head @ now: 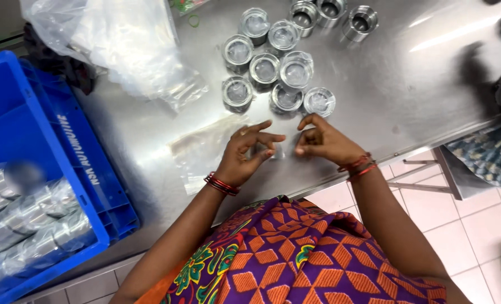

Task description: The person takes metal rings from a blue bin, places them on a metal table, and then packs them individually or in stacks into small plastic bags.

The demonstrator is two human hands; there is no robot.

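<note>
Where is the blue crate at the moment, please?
In the head view the blue crate sits at the far left, beside the steel table and left of the left hand, holding bagged metal cylinders.

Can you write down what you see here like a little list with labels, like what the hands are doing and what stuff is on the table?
Left hand: pinching a small clear plastic piece, fingers curled.
Right hand: pinching the same piece from the other side.
Table: shiny steel.
Metal cups: a cluster of short round ones beyond the hands, most in clear wrap.
Plastic bags: clear, crumpled, on the far left of the table.
Blue crate: beside the table, holding wrapped metal cylinders.
</note>
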